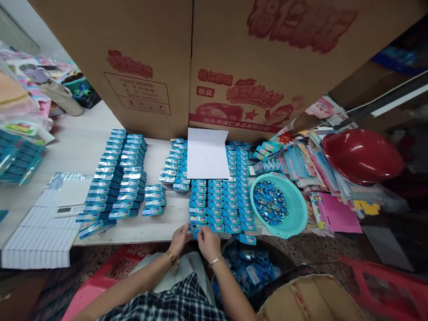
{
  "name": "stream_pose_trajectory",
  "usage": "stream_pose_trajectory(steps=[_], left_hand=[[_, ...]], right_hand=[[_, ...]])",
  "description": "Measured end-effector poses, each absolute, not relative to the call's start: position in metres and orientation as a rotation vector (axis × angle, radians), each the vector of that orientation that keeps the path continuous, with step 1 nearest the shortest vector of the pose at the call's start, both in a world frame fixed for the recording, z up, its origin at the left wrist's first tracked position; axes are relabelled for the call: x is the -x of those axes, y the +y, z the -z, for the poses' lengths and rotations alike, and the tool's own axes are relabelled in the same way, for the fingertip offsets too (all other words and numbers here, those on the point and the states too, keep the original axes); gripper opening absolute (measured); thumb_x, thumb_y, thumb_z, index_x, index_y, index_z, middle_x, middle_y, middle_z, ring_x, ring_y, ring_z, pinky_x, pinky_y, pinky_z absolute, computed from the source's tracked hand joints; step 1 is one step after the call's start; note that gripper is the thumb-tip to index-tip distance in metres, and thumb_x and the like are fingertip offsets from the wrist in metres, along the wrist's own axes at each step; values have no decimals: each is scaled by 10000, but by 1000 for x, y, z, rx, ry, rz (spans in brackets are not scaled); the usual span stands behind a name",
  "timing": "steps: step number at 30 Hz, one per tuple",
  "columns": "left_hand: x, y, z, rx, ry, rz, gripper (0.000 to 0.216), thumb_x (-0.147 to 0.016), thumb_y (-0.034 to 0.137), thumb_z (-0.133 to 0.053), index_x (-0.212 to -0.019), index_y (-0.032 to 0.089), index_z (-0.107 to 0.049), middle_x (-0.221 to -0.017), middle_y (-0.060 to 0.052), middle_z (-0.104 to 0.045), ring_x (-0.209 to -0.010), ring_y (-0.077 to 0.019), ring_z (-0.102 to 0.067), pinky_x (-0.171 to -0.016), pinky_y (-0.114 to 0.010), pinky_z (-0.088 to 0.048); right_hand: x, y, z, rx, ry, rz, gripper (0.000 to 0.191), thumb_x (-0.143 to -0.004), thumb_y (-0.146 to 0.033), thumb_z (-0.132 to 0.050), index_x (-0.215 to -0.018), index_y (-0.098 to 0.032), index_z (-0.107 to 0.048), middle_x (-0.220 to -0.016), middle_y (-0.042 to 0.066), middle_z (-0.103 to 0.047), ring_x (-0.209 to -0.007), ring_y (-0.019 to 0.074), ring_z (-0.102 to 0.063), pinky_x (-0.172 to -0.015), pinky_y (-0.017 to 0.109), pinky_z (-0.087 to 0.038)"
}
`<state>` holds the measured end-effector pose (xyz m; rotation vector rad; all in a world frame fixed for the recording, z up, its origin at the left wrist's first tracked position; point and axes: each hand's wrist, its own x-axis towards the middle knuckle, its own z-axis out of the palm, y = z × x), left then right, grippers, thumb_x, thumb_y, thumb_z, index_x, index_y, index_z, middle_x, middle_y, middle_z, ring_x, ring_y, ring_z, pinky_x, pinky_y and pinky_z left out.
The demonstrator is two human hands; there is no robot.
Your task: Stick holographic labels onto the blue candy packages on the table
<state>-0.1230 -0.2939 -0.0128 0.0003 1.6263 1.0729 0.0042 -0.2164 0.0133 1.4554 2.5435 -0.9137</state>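
Note:
My left hand (179, 239) and my right hand (207, 243) meet at the table's front edge, fingers pinched together on one small blue packet (195, 228). It lies at the near end of a flat grid of blue packets (220, 203). A teal bowl (297, 209) of round blue-and-silver discs (269, 203) stands just to the right. A white card (207, 154) lies over the far part of the grid.
Stacked rows of blue packets (117, 178) fill the table's left half. Big cardboard cartons (187, 67) stand behind. A red bowl (363, 154) and loose printed cards (310, 165) sit at right. Below the table are a bin of blue packets (250, 267) and an open carton (310, 298).

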Motion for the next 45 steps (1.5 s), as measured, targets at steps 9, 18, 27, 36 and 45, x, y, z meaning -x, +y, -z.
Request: stream_pose_trajectory(steps=[9,18,27,36,45], left_hand=[[127,-292,31,-334,1807,-1022,464,-727,368,-688,-1086,76,-655,-1045,-166,-708,-974,-255,-652,-851,-334,-495],[138,-280,33,-504,1917,-845,241,-742,257,-680,-939,118,-662,-1047,-170,-676,-1003,-278,-636,-858,-331,-429],[133,-272,23,-427,1927,-849,150,-729,215,-671,-866,156,-647,-953,-118,-689,-961,-267,-646,-792,-315,-446],[132,-271,21,-223,1829,-933,133,-673,175,-692,-799,162,-650,-889,-100,-709,-999,-274,-647,-805,-314,-471],[139,-280,29,243,1470,-903,273,-784,432,-626,-807,165,-570,-797,-80,-678,-729,-212,-666,-725,-333,-510]], right_hand=[[40,-218,-18,-1609,2297,655,179,-921,-275,-482,-977,-185,-626,-982,85,-697,-863,195,-670,-677,264,-415],[57,-205,-18,-1698,2126,606,167,-798,-309,-647,-913,-189,-670,-908,109,-734,-872,258,-698,-675,298,-460],[60,-200,-18,-1658,2132,611,175,-768,-272,-648,-906,-179,-703,-956,138,-730,-911,277,-693,-717,323,-489],[54,-195,-13,-1601,2200,658,136,-773,-270,-653,-876,-190,-690,-917,115,-724,-876,246,-689,-691,286,-459],[33,-220,-20,-1639,2341,665,105,-904,-222,-529,-980,-215,-601,-995,47,-669,-869,172,-650,-688,249,-401]])
